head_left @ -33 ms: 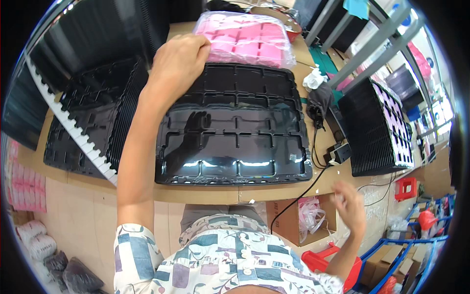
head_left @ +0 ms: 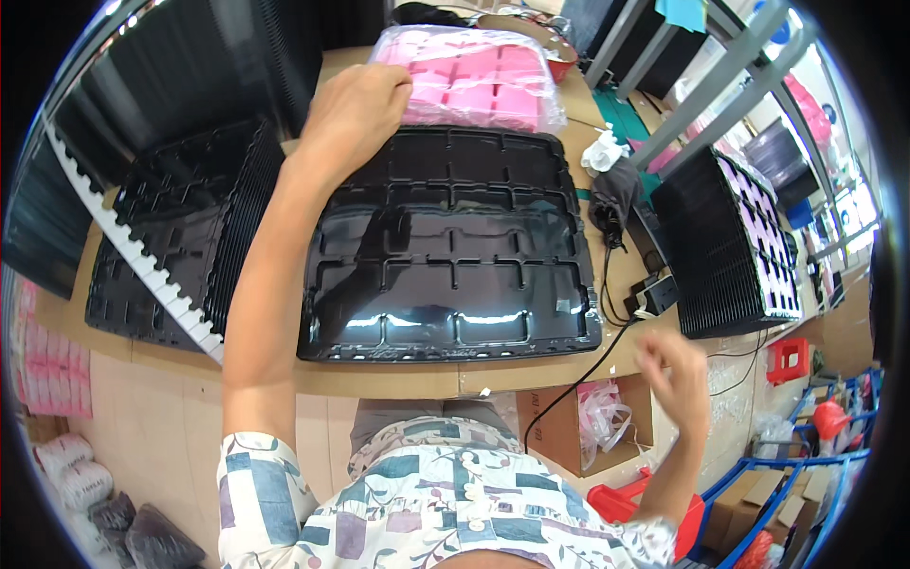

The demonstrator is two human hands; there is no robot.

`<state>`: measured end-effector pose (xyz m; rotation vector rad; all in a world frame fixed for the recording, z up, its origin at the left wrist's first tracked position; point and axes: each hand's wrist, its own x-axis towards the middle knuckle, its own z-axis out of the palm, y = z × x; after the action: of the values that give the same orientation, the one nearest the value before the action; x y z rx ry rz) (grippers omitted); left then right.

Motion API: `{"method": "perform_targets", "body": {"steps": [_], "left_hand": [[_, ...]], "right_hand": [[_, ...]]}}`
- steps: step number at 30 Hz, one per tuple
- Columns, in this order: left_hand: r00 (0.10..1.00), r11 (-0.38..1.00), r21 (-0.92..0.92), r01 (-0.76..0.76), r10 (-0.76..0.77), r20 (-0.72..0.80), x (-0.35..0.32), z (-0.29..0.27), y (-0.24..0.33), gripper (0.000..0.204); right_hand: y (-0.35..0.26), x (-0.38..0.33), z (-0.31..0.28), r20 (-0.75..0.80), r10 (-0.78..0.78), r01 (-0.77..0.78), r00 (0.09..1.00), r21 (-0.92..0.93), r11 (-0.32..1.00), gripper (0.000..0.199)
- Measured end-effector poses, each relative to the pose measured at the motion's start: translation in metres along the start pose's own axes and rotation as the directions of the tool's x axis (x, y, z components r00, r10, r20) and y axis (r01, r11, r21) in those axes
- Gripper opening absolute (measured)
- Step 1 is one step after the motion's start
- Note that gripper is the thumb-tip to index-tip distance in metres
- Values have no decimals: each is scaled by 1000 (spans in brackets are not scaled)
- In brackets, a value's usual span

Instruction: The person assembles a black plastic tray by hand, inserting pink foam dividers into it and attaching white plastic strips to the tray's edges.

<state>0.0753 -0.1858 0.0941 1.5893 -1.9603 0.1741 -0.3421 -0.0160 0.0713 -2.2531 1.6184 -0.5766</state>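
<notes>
Currently, left hand (head_left: 360, 109) at a pink, compartmented package in clear plastic film (head_left: 474, 81), right hand (head_left: 671, 375) open near the table edge

Watching through the head camera from my remote seat, I see the left hand reaching across with its back upward and its fingers curled down at the left side of the package. Its fingertips are mostly turned away from me, so I cannot tell whether they pinch the film or merely rest against it. The package lies flat at the far edge of a broad, glossy black plastic tray with moulded compartments (head_left: 455, 284); I cannot tell whether it overlaps the rim. The left forearm passes over the tray's left side.

To my right, I have the right hand raised just off the near edge of the cardboard-covered table (head_left: 398, 379), fingers apart and loosely bent.

Left of the tray I see a tilted stack of black plastic trays (head_left: 180, 228), a white toothed strip (head_left: 152, 275) slanting across it. On the right stands another stack of black trays with a pale lilac grid-like face (head_left: 730, 247). Between that one and the middle tray, a thin black cable (head_left: 588, 375) runs down past the table edge, near an open brown cardboard box (head_left: 550, 427).
</notes>
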Motion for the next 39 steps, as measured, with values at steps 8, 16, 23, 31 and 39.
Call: {"method": "perform_targets", "body": {"steps": [8, 16, 23, 31, 39], "left_hand": [[905, 971, 43, -235, 202, 374, 52, 112, -23, 38], [856, 985, 67, -160, 104, 507, 43, 96, -27, 39], [839, 989, 107, -100, 26, 543, 55, 102, -23, 44], [972, 980, -32, -198, 200, 125, 52, 127, -36, 31], [749, -372, -753, 543, -192, 634, 76, 134, -27, 47]], "right_hand": [[19, 361, 91, -101, -469, 441, 877, -217, 871, 20], [25, 412, 135, -32, -357, 355, 934, -47, 934, 19], [29, 429, 131, 48, -387, 389, 921, -49, 920, 21], [14, 472, 92, -98, -472, 474, 876, 4, 880, 27], [-3, 472, 28, 119, -345, 298, 931, 297, 907, 20]]}}
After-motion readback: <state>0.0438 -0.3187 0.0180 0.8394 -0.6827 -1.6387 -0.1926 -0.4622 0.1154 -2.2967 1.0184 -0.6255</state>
